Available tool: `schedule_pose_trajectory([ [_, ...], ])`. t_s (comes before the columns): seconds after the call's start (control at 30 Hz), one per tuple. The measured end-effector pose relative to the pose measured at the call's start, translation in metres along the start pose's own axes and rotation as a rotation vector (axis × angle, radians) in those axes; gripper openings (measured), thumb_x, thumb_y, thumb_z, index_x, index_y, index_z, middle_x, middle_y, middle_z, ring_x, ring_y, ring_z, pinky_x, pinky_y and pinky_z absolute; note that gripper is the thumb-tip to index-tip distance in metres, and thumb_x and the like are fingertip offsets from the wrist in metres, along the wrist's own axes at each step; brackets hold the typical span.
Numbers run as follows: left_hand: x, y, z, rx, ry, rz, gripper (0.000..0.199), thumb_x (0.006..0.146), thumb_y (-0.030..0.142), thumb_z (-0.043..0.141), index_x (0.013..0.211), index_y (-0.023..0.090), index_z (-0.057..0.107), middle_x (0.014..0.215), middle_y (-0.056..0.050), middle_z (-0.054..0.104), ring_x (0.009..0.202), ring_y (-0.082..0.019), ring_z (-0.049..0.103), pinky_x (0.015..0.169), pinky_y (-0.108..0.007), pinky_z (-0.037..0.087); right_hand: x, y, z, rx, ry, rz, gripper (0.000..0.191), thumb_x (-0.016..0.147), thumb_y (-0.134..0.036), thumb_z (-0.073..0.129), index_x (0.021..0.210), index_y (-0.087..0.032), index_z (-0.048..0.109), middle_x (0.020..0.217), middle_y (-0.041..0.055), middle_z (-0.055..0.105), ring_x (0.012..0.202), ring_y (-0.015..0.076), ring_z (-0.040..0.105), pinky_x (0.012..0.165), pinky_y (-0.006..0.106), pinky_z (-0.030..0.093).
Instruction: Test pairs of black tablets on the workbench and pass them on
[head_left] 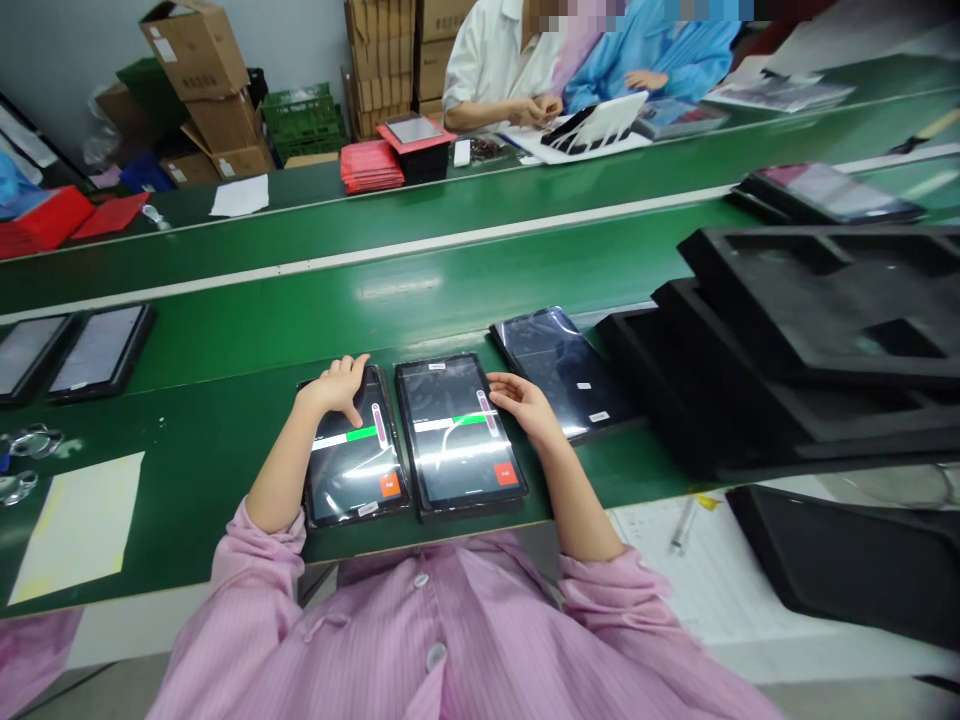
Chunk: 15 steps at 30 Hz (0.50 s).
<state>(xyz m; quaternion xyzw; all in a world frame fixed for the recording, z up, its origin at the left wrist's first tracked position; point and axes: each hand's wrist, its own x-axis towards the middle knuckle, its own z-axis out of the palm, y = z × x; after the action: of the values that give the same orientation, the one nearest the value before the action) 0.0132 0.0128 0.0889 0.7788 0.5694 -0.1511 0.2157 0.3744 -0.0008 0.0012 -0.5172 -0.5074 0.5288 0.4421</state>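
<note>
On the near green bench (199, 445), 2 lit tablets (446, 475) lie side by side. Hands apart: your left hand (335, 388) spreads over the left tablet (341, 480), your right hand (531, 408) half-curls beside the right tablet (450, 390). A sideways push could knock them together.

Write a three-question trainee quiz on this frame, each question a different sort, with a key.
1. True or false: the left hand is over the upper part of the left lit tablet.
2. Where are the stacked black trays?
A) left of the left hand
B) to the right of the right hand
C) behind the co-workers
3. Which two colours make up the horizontal bar on the right lit tablet?

Key: 1 true; 2 B; 3 white and green.
</note>
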Motion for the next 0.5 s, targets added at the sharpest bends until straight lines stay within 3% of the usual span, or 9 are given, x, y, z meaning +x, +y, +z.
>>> schedule_pose_trajectory([
  [0.13, 0.002, -0.003, -0.001, 0.024, -0.017, 0.019, 0.125, 0.049, 0.041, 0.091, 0.15, 0.021, 0.019, 0.145, -0.021, 0.036, 0.136, -0.041, 0.036, 0.107, -0.049, 0.038, -0.019, -0.011, 0.006, -0.208, 0.109, -0.102, 0.044, 0.076, -0.048, 0.072, 0.108, -0.018, 0.07, 0.094, 0.0095, 0.071, 0.087, 0.0253, 0.066, 0.086, 0.044, 0.054],
  [0.23, 0.002, -0.005, -0.002, 0.008, -0.01, 0.024, 0.119, 0.047, 0.042, 0.092, 0.145, 0.022, 0.026, 0.141, -0.018, 0.039, 0.134, -0.039, 0.038, 0.106, -0.048, 0.039, -0.062, -0.03, 0.03, -0.612, 0.196, -0.409, 0.042, 0.085, -0.045, 0.068, 0.119, -0.021, 0.067, 0.115, 0.014, 0.068, 0.107, 0.0317, 0.061, 0.096, 0.05, 0.048],
  [0.33, 0.003, -0.005, -0.001, -0.012, -0.005, 0.032, 0.119, 0.046, 0.041, 0.093, 0.143, 0.025, 0.027, 0.139, -0.017, 0.04, 0.133, -0.039, 0.039, 0.105, -0.048, 0.04, -0.114, -0.045, 0.073, -0.916, -0.087, -0.687, 0.041, 0.087, -0.037, 0.068, 0.125, -0.022, 0.064, 0.122, 0.0148, 0.066, 0.113, 0.0325, 0.058, 0.102, 0.054, 0.042],
  [0.4, 0.003, -0.005, -0.001, -0.019, 0.003, 0.04, 0.118, 0.046, 0.041, 0.093, 0.143, 0.024, 0.027, 0.139, -0.017, 0.039, 0.133, -0.039, 0.039, 0.105, -0.049, 0.04, -0.139, -0.047, 0.105, -1.037, -0.287, -0.84, 0.047, 0.086, -0.035, 0.07, 0.131, -0.024, 0.061, 0.136, 0.0149, 0.06, 0.125, 0.035, 0.052, 0.11, 0.062, 0.03],
  [0.5, 0.003, -0.004, -0.001, -0.019, 0.015, 0.043, 0.117, 0.047, 0.043, 0.093, 0.142, 0.026, 0.026, 0.139, -0.017, 0.039, 0.132, -0.039, 0.04, 0.104, -0.05, 0.04, -0.154, -0.043, 0.141, -1.134, -0.319, -1.016, 0.043, 0.09, -0.025, 0.064, 0.132, -0.025, 0.06, 0.14, 0.0139, 0.058, 0.13, 0.0324, 0.048, 0.116, 0.063, 0.018],
])
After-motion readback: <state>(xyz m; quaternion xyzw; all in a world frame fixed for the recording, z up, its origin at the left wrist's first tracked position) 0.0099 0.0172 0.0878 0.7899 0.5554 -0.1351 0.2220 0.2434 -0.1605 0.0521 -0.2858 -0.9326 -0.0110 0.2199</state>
